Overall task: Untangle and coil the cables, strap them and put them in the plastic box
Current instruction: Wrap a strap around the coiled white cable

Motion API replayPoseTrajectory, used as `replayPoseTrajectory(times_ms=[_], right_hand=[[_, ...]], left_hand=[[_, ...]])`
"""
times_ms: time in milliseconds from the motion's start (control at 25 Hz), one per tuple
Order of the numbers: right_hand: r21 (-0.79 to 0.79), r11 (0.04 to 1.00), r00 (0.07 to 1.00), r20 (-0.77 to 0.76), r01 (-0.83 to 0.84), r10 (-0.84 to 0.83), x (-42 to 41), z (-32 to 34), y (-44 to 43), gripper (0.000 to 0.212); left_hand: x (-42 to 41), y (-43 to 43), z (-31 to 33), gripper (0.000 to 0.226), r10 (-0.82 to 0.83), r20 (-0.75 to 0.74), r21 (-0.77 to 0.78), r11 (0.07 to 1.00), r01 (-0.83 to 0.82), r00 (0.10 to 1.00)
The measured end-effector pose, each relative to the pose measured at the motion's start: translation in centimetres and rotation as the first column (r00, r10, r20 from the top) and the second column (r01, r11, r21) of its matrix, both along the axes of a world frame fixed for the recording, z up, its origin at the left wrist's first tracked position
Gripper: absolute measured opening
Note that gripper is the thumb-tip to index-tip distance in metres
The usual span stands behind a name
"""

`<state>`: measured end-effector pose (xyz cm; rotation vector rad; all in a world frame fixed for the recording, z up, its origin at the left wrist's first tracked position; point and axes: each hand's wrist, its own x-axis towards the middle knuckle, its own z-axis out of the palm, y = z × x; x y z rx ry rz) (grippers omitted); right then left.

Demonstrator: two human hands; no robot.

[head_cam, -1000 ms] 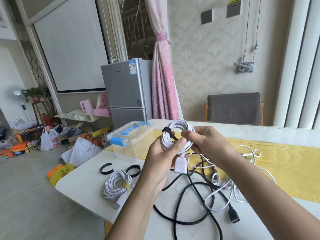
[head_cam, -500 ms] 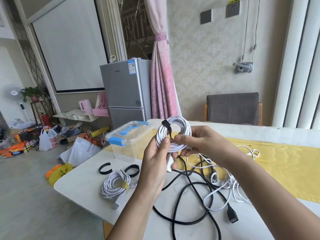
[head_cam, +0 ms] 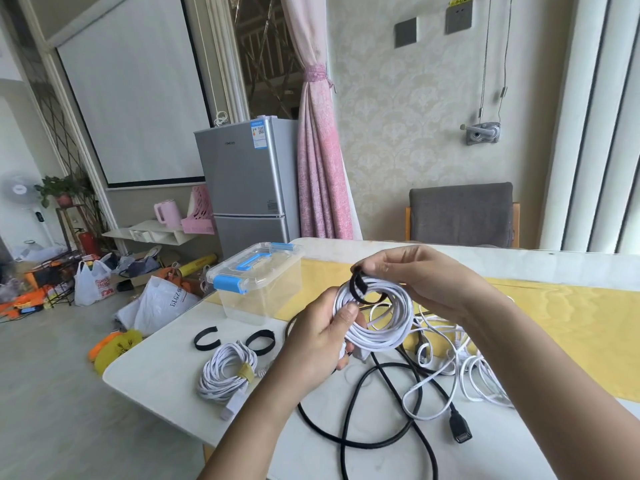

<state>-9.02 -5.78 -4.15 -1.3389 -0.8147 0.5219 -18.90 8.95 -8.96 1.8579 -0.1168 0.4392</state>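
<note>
My left hand [head_cam: 317, 341] grips a coiled white cable [head_cam: 384, 323] above the table, thumb pressed on its left side. My right hand [head_cam: 415, 282] pinches the end of a black strap [head_cam: 360, 289] that passes through the coil. A second white coil [head_cam: 227, 372] with a yellow tie lies on the table to the left. The clear plastic box [head_cam: 258, 289] with blue latches and handle stands closed behind it. A loose black cable [head_cam: 377, 403] and tangled white cables [head_cam: 460, 368] lie under my hands.
Two spare black straps [head_cam: 207, 337] [head_cam: 260, 341] lie beside the box. The white table [head_cam: 166, 362] ends at the left, close to the tied coil. A yellow runner [head_cam: 571, 323] crosses the table. A grey chair [head_cam: 460, 216] stands behind.
The coil has dropped lower and tilted flatter. My right hand has moved from the coil's side to the top and now pinches the black strap end.
</note>
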Motion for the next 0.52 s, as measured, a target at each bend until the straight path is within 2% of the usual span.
replayPoseTrajectory(times_ms=[120,240,320,400,480,520], right_hand=[[-0.103,0.990,0.967,0.248,0.094,-0.066,-0.3,0.2,0.0,0.012],[-0.176,0.972,0.943,0.319,0.153,-0.091,-0.1,0.5,-0.6,0.020],[-0.151,0.967,0.951,0.264,0.203,-0.158,0.2,0.7,-0.9,0.021],[-0.035,0.980,0.978,0.079,0.194,-0.191,0.7,0.8,-1.0,0.021],[0.162,0.958,0.963,-0.168,0.235,-0.208,1.1,1.0,-1.2,0.016],[0.201,0.936,0.946,-0.215,0.287,-0.244,1.2,1.2,-1.5,0.014]], left_hand=[[0.0,-0.2,0.1,0.014,0.009,-0.068,-0.043,0.999,-0.012,0.998],[0.1,-0.3,0.2,0.015,0.006,-0.074,-0.041,0.999,-0.010,0.997],[0.1,-0.3,0.2,0.016,0.001,-0.078,-0.073,0.997,-0.007,0.997],[-0.1,-0.4,0.6,0.016,-0.045,-0.085,-0.146,0.989,0.032,0.995],[-0.3,-0.6,1.1,0.018,-0.070,-0.094,-0.309,0.950,0.038,0.993],[-0.2,-0.6,1.3,0.019,-0.046,-0.093,-0.419,0.908,0.002,0.995]])
